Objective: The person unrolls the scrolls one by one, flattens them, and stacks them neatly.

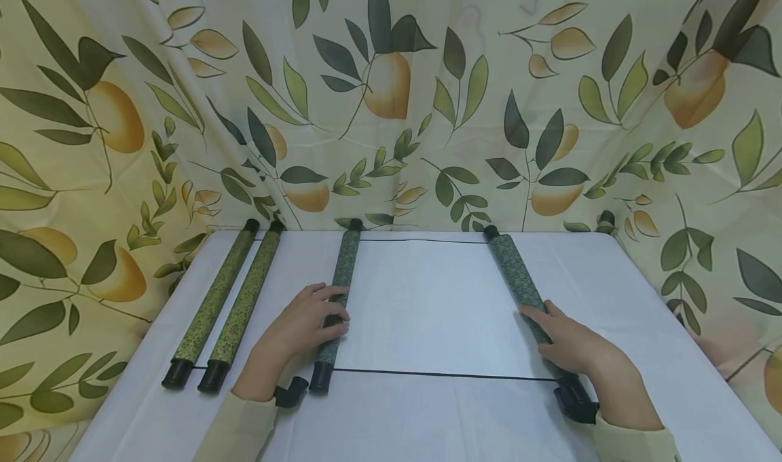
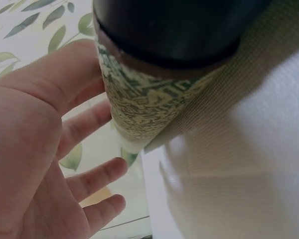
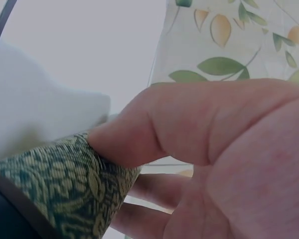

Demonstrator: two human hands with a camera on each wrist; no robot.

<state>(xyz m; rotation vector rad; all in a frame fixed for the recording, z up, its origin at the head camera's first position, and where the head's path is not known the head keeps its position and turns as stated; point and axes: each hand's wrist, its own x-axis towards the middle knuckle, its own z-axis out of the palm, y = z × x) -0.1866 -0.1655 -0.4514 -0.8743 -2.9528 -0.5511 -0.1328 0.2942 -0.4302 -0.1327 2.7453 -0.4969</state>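
Observation:
A scroll with two teal patterned rolls and black end caps lies part unrolled on the white table. Its pale sheet [image 1: 434, 306], edged by thin black lines, stretches between the left roll [image 1: 348, 252] and the right roll [image 1: 513, 265]. My left hand [image 1: 305, 323] rests across the left roll; in the left wrist view its thumb is against the patterned cover and several fingers [image 2: 102, 172] are spread loosely. My right hand [image 1: 571, 340] holds the near half of the right roll. The right wrist view shows the thumb [image 3: 127, 134] on the cover, with fingers partly hidden behind.
Two olive-green patterned rolls [image 1: 214, 306] with black caps lie side by side left of my left hand. The white tabletop [image 1: 427, 421] ends at a curtain [image 1: 440, 109] printed with leaves and fruit. Black wrist devices [image 1: 577, 401] sit close to the rolls' near ends.

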